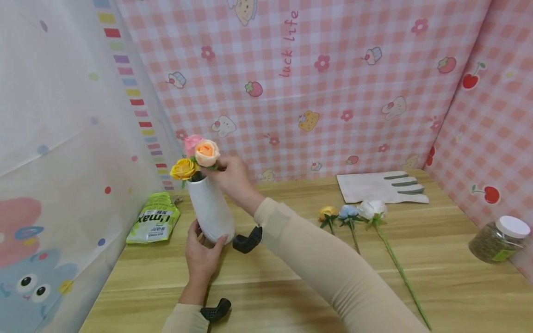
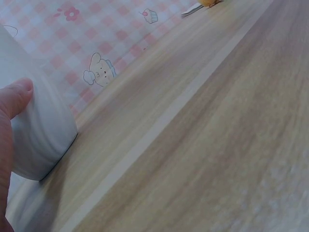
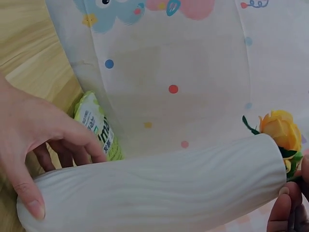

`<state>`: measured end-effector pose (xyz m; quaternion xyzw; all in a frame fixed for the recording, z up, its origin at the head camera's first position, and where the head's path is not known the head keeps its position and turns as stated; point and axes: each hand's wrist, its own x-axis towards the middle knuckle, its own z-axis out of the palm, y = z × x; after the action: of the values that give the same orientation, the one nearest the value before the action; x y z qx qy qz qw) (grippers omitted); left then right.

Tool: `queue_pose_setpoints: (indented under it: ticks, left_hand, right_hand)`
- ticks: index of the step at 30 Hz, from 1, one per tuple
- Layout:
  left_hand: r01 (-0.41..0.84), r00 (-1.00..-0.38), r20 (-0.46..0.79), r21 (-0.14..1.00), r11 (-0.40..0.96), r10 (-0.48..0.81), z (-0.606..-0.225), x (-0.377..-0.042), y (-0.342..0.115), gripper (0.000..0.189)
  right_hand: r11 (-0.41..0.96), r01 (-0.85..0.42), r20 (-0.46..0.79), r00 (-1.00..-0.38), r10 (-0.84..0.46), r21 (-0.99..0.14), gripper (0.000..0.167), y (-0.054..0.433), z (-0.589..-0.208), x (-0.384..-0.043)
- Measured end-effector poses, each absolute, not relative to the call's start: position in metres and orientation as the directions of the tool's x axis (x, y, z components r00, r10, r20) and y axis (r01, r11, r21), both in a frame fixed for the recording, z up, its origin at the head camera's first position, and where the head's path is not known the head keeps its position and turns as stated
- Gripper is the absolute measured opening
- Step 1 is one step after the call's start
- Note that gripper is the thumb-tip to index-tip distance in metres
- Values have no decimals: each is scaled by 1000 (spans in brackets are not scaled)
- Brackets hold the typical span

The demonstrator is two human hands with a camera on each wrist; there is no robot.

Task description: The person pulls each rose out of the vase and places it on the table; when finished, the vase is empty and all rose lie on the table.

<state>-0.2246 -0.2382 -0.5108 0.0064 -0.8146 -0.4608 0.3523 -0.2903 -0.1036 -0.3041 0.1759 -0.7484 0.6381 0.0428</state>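
A white vase (image 1: 211, 210) with a wavy ribbed surface stands slightly tilted in the head view on the wooden table. My left hand (image 1: 201, 254) holds it low down, thumb on one side and fingers round the other. At the vase's mouth, my right hand (image 1: 234, 179) pinches the stem of a peach rose (image 1: 207, 153) just below its bloom. Beside that bloom are a yellow rose (image 1: 183, 169) and a pink rose (image 1: 192, 144), both in the vase. In the right wrist view, fingertips (image 3: 284, 205) of the right hand are right at the rim.
A green and white packet (image 1: 154, 219) lies left of the vase. To the right lie a yellow flower (image 1: 327, 212), a blue flower (image 1: 348, 212) and a white flower (image 1: 372, 209) on stems. Behind them is a white glove (image 1: 370, 187); a lidded jar (image 1: 499, 239) stands far right.
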Motion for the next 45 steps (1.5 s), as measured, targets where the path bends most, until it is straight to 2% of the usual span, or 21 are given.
queue_pose_setpoints:
  ticks: [8, 15, 22, 33, 45]
  left_hand:
    - [306, -759, 558, 760, 573, -336, -511, -222, -236, 84]
    - [317, -759, 567, 752, 578, -322, -511, -222, -236, 84]
    - [304, -768, 552, 760, 574, -324, -510, -221, -236, 84]
    - [290, -770, 537, 776, 560, -345, -516, -218, -235, 85]
    - [289, -769, 543, 767, 572, -339, -511, -228, -240, 86]
  right_hand:
    - [190, -338, 307, -936, -174, -922, 25, -100, -310, -288]
    - [201, -348, 303, -926, -224, -915, 15, -95, -313, -288]
    - [208, -326, 279, -934, -225, -922, 13, -93, -311, -289]
    - [213, -433, 377, -890, -256, -876, 21, -92, -299, -284]
    - [148, -584, 562, -810, -169, -798, 20, -83, -285, -285]
